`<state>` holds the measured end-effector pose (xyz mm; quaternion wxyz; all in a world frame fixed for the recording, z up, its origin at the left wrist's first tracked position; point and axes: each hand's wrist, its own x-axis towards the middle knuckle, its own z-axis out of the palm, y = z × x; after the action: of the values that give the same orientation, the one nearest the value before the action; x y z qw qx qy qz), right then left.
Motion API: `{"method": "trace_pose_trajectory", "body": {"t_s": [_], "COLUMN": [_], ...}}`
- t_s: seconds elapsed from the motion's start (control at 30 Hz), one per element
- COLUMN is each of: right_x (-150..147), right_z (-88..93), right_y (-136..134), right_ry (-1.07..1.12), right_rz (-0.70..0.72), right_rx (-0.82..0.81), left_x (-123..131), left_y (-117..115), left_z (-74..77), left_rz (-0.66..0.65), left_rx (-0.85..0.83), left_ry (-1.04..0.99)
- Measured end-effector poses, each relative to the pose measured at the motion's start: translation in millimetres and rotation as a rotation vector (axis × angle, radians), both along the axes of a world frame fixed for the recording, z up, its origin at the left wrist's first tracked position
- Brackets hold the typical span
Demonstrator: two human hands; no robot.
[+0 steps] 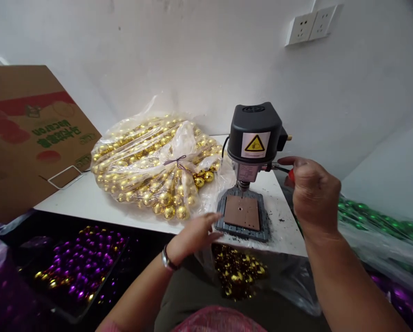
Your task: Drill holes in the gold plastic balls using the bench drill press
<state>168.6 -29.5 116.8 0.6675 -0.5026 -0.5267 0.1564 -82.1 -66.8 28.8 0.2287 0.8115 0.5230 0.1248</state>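
Observation:
A small black bench drill press [255,131] stands on the white table. Its bit is over a brown block [241,212] with a small round hole, which lies on the dark grey base [266,230]. My right hand [312,191] is closed around the red knob of the feed lever [279,168] at the drill's right side. My left hand [197,233] is at the left front edge of the base, with fingers stretched out and apart and nothing visible in them. Below the table edge, loose gold beads [239,276] lie in clear plastic.
A tied clear bag of gold bead strings [151,166] fills the table left of the drill. A cardboard box [37,138] leans at far left. Purple and gold beads [82,263] fill a tray below. Green bead strings [375,214] lie at right. Wall sockets [312,25] sit above.

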Motion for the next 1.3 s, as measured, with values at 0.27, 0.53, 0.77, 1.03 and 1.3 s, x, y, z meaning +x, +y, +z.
{"method": "trace_pose_trajectory", "body": {"t_s": [0.27,0.53,0.77,1.03,1.3], "right_x": [-1.3,-1.5,-3.6,-4.2,-2.4], "right_z": [0.8,-0.3,0.0,-3.9,-5.3], "right_y": [-5.4,-10.5,-11.6,-9.0,-5.6], "right_ry": [-0.037,-0.074,-0.045,-0.037,-0.015], "right_rz": [-0.024,-0.021,0.000,0.017,0.084], "right_rx": [0.020,0.044,0.063,0.098,0.132], "left_x": [-6.4,-10.8,-15.1,-16.2,7.3], "left_y": [150.7,159.3,113.7,66.0,65.9], "left_z": [10.7,-17.4,-9.2,-20.4,-25.9], "left_rz": [0.546,0.534,0.429,0.151,0.148], "left_rx": [0.090,0.063,-0.031,-0.388,-0.478], "left_ry": [0.358,0.427,-0.382,-0.788,-0.842]}}
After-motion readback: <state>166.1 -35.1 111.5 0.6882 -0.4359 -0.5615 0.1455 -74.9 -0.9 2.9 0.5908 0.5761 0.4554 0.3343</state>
